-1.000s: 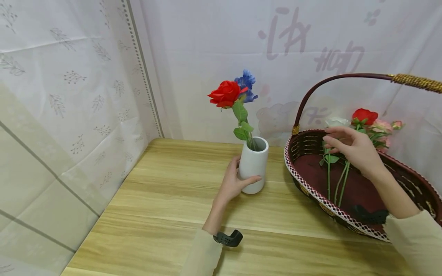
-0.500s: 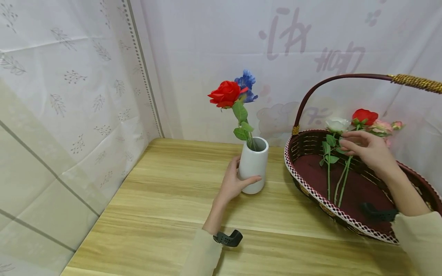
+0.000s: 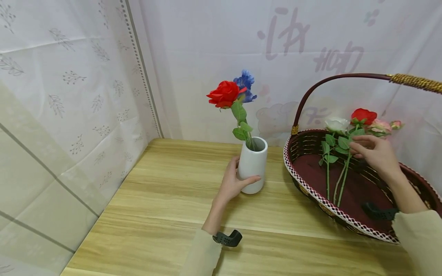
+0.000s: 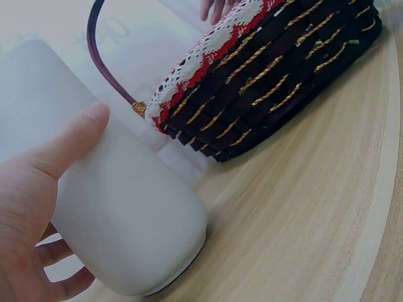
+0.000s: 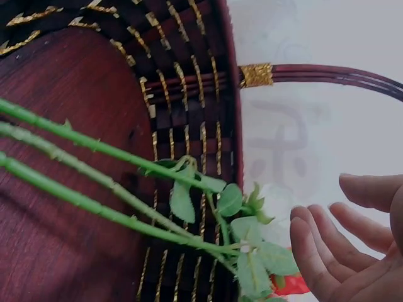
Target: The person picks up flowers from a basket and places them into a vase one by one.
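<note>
My left hand (image 3: 230, 183) grips the white vase (image 3: 253, 165) low on its body, thumb across the front and fingers round the far side. The vase stands upright on the table, holding a red rose (image 3: 225, 94) and a blue flower (image 3: 246, 86). Over the basket's far side, my right hand (image 5: 352, 251) has its fingers loosely bent, with nothing between them. Its fingertips are right by the leaves (image 5: 258, 251) of the flowers there. A white rose (image 3: 337, 125), another red rose (image 3: 364, 116) and pink flowers (image 3: 381, 126) lean on the rim, stems (image 5: 94, 145) running down inside.
The dark wicker basket (image 3: 319, 201), edged in white lace, stands on the wooden table (image 3: 165, 191) right of the vase. Its tall handle (image 3: 345, 75) arches above it. Patterned curtains (image 3: 207, 46) hang behind the table and at the left.
My right hand has moved right and slightly down, away from the white rose toward the red rose's leaves. The left hand and the vase have stayed in place.
</note>
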Available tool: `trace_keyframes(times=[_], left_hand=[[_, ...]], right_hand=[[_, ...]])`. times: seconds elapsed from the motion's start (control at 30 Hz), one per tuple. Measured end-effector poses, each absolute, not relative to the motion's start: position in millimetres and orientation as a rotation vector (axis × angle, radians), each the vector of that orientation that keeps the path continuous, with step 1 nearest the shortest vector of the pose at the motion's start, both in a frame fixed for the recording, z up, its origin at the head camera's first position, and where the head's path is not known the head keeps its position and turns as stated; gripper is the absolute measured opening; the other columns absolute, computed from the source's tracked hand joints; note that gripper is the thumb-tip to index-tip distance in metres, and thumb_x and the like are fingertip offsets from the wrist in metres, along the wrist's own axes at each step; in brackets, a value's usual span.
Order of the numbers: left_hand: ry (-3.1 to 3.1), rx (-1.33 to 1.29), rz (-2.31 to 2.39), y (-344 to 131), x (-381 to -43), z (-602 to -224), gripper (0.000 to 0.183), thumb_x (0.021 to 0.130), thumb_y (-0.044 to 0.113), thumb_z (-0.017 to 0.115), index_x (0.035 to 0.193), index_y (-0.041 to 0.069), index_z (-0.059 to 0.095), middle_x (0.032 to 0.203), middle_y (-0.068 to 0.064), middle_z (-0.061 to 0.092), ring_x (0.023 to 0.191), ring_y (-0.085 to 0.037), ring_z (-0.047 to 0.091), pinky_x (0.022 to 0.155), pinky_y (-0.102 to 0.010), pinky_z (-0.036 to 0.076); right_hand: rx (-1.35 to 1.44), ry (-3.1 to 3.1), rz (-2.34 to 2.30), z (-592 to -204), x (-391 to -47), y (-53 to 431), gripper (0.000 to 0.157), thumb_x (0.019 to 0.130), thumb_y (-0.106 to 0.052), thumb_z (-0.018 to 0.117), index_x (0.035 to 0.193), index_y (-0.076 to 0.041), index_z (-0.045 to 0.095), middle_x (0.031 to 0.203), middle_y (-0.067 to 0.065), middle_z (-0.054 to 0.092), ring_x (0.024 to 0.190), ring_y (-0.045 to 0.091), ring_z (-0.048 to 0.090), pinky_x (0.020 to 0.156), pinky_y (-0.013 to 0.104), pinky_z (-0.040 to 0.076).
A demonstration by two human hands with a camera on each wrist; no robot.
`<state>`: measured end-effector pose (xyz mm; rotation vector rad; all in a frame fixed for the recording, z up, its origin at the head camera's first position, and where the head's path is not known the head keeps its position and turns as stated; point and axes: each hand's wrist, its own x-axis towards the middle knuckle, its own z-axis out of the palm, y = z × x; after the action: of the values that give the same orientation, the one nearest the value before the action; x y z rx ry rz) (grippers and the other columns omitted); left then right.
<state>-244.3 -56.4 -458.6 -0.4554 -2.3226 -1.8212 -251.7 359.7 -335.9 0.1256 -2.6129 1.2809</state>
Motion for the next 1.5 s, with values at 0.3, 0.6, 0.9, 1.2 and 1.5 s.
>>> trace_keyframes(times=[0.3,0.6,0.9,1.2,1.5], left_hand=[[-2.334,-0.442,-1.820,-56.7,-243.7,-458.4,0.087,0.078,0.037,0.089,0.148,0.018,0.041,0.136,0.001,0.052,0.124,-0.015,0.051,0.102,-0.043,0.044],[-2.335,-0.444,-1.818,-56.1,-244.7,-459.1,0.086,0.078,0.037,0.089,0.147,0.018,0.042,0.136,0.000,0.052,0.124,-0.015,0.051,0.102,-0.044,0.045],[-2.324,-0.471,-1.813,-56.2,-245.7,-458.1,0.085,0.079,0.036,0.089,0.147,0.017,0.042,0.137,-0.001,0.052,0.125,-0.017,0.051,0.103,-0.046,0.045],[-2.325,-0.467,-1.831,-56.3,-244.6,-459.1,0.086,0.079,0.035,0.089,0.148,0.018,0.041,0.138,-0.002,0.051,0.126,-0.017,0.050,0.103,-0.046,0.044],[-2.319,-0.470,-1.828,-57.3,-245.0,-459.5,0.086,0.079,0.036,0.088,0.148,0.018,0.041,0.138,-0.001,0.051,0.126,-0.018,0.050,0.104,-0.047,0.044]], right_hand=[[0.002,-2.638,1.116,-345.9,-254.4,361.5,0.050,0.103,-0.029,0.058,0.127,0.015,0.058,0.072,-0.024,0.063,0.059,-0.005,0.061,0.054,0.016,0.050],[-0.105,-2.713,0.978,-354.7,-256.8,363.6,0.047,0.103,-0.027,0.058,0.123,0.016,0.059,0.088,0.024,0.073,0.054,-0.002,0.059,0.050,0.021,0.049],[-0.145,-2.893,0.832,-369.0,-258.1,371.3,0.051,0.102,-0.030,0.057,0.118,0.019,0.059,0.069,0.013,0.071,0.057,0.016,0.066,0.058,0.030,0.047],[-0.209,-2.915,0.947,-378.0,-260.8,372.2,0.048,0.101,-0.023,0.058,0.116,0.023,0.057,0.069,0.017,0.071,0.062,0.027,0.072,0.058,0.034,0.056],[-0.221,-2.900,1.256,-381.9,-266.0,374.3,0.045,0.101,-0.009,0.055,0.124,0.028,0.049,0.073,0.016,0.072,0.064,0.021,0.073,0.065,0.041,0.060]])
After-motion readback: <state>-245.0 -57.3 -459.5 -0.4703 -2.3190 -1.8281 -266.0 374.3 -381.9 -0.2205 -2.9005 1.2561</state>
